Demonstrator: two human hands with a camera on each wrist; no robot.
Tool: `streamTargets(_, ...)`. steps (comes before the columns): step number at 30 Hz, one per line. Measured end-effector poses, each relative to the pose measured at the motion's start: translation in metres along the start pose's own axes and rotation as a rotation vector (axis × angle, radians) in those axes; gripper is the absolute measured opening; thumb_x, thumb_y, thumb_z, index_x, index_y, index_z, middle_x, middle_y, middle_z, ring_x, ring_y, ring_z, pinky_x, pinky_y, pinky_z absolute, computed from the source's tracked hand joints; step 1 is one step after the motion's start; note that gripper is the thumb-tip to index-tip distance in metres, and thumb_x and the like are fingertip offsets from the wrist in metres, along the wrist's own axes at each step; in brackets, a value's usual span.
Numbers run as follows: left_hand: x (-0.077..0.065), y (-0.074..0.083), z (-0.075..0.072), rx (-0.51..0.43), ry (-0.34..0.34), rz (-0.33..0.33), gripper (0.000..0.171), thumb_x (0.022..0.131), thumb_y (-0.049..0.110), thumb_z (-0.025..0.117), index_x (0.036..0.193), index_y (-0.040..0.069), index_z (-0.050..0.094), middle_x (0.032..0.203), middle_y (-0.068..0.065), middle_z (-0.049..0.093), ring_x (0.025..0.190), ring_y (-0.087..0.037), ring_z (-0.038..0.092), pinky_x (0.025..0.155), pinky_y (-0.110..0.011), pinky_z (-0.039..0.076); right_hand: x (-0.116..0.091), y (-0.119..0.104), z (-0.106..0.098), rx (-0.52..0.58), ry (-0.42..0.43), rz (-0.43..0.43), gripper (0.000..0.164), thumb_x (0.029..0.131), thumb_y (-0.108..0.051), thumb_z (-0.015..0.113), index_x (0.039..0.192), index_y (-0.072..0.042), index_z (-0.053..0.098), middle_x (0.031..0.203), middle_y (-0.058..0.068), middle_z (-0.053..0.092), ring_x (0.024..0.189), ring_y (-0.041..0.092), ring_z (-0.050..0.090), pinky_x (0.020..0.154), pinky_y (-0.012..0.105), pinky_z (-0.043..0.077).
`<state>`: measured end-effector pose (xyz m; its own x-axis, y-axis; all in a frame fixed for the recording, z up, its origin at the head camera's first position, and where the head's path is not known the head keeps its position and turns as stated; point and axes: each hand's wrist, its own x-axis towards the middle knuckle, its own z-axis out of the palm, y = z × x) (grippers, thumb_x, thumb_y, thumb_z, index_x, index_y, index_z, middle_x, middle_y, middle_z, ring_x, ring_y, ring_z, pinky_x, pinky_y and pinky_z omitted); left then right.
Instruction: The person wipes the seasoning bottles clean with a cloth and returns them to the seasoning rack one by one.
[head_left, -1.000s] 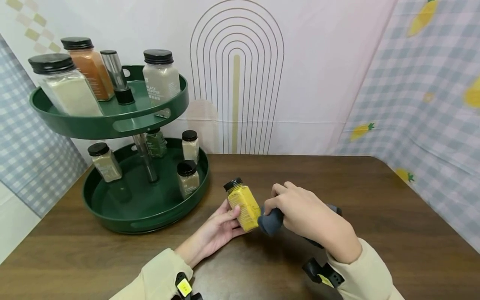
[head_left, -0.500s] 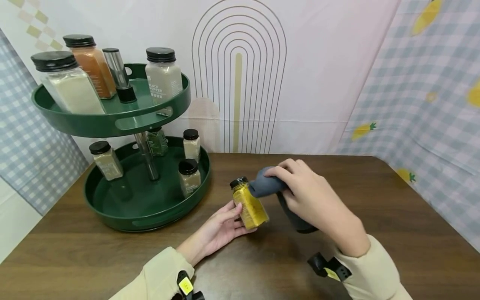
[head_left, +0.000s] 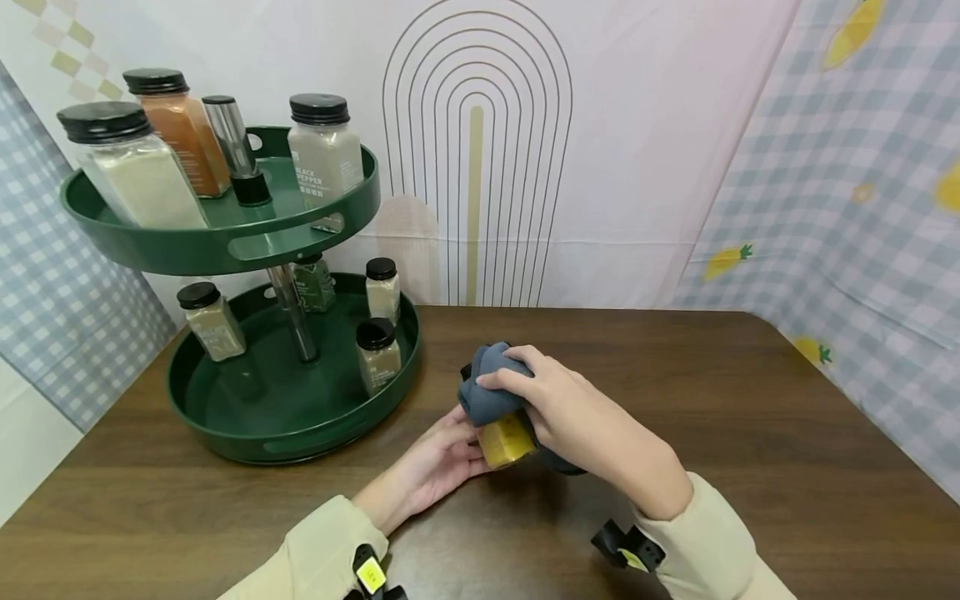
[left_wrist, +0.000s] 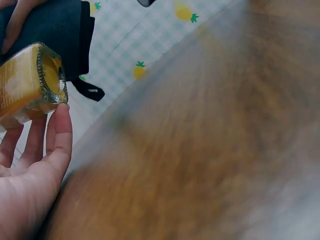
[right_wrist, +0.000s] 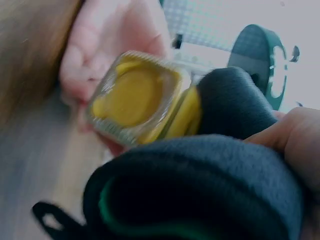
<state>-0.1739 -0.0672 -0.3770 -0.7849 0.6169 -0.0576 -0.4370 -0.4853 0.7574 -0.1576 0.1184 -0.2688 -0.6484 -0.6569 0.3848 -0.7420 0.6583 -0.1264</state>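
Note:
My left hand [head_left: 442, 454] grips a small square spice jar [head_left: 507, 440] filled with yellow powder, tilted above the table. In the right wrist view the jar's base [right_wrist: 135, 97] faces the camera. My right hand [head_left: 562, 400] holds a folded dark grey-blue cloth [head_left: 491, 387] against the jar's upper part. The cloth covers most of the jar's black lid and label in the head view. A hanging loop [left_wrist: 89, 90] sticks out from the cloth's edge in the left wrist view.
At the left stands a green two-tier round rack [head_left: 292, 446]. Its upper tray carries large jars, among them a black pepper jar [head_left: 324, 162]; several small spice jars [head_left: 378, 358] stand on the lower one. The brown table [head_left: 675, 400] extends right, before patterned fabric [head_left: 847, 217].
My right hand has brought the cloth up and leftward, from beside the jar's lower side to over its top. The left hand stays nearly in place, with the jar turned slightly.

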Motion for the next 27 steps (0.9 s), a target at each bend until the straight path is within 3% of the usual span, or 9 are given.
streamTargets(3,0.000,0.001,0.002,-0.023,0.049,0.000,0.054,0.099,0.016,0.042,0.147,0.012,0.017,0.119,-0.004,0.056,0.107,-0.019,0.057,0.091,-0.036,0.047,-0.001,-0.007,-0.007,-0.023,-0.070,-0.010,0.046,0.077,0.011,0.059,0.109,-0.022,0.063,0.114,0.009,0.054,0.091,0.023,0.061,0.076,0.035,0.053)
streamTargets(7,0.000,0.003,0.002,-0.072,0.081,0.000,0.060,0.098,0.036,0.043,0.147,0.015,0.017,0.122,-0.002,0.055,0.111,-0.014,0.056,0.094,-0.034,0.047,-0.005,-0.017,-0.015,-0.047,-0.149,-0.025,0.043,0.072,0.011,0.062,0.102,-0.021,0.063,0.106,0.005,0.054,0.081,0.019,0.057,0.066,0.031,0.050)
streamTargets(12,0.000,0.002,0.001,-0.050,0.053,0.011,0.060,0.097,0.038,0.042,0.145,0.009,0.021,0.119,0.001,0.056,0.107,-0.014,0.056,0.093,-0.034,0.046,-0.011,-0.024,-0.020,-0.108,-0.189,-0.011,0.042,0.068,0.009,0.065,0.094,-0.024,0.064,0.098,-0.002,0.054,0.077,0.014,0.054,0.059,0.027,0.045)
streamTargets(17,0.000,0.001,0.000,-0.020,0.063,0.012,0.059,0.097,0.041,0.040,0.143,0.009,0.023,0.118,0.000,0.056,0.103,-0.017,0.056,0.089,-0.033,0.047,-0.015,-0.028,-0.025,-0.108,-0.254,0.008,0.041,0.068,0.008,0.068,0.090,-0.027,0.066,0.097,-0.007,0.056,0.079,0.014,0.056,0.059,0.028,0.046)
streamTargets(23,0.001,0.001,0.000,-0.046,0.121,0.005,0.058,0.098,0.042,0.039,0.144,0.013,0.022,0.122,-0.004,0.050,0.105,-0.017,0.056,0.085,-0.033,0.050,-0.022,-0.017,-0.038,-0.015,-0.366,0.057,0.047,0.072,0.012,0.059,0.092,-0.029,0.069,0.097,-0.011,0.058,0.080,0.011,0.059,0.063,0.028,0.047)
streamTargets(27,0.000,0.001,0.000,-0.033,0.094,0.007,0.058,0.098,0.041,0.041,0.145,0.010,0.022,0.120,-0.004,0.052,0.104,-0.017,0.058,0.084,-0.032,0.051,-0.025,-0.008,-0.049,-0.016,-0.319,0.096,0.053,0.074,0.013,0.054,0.100,-0.030,0.068,0.104,-0.011,0.060,0.087,0.011,0.060,0.067,0.030,0.049)
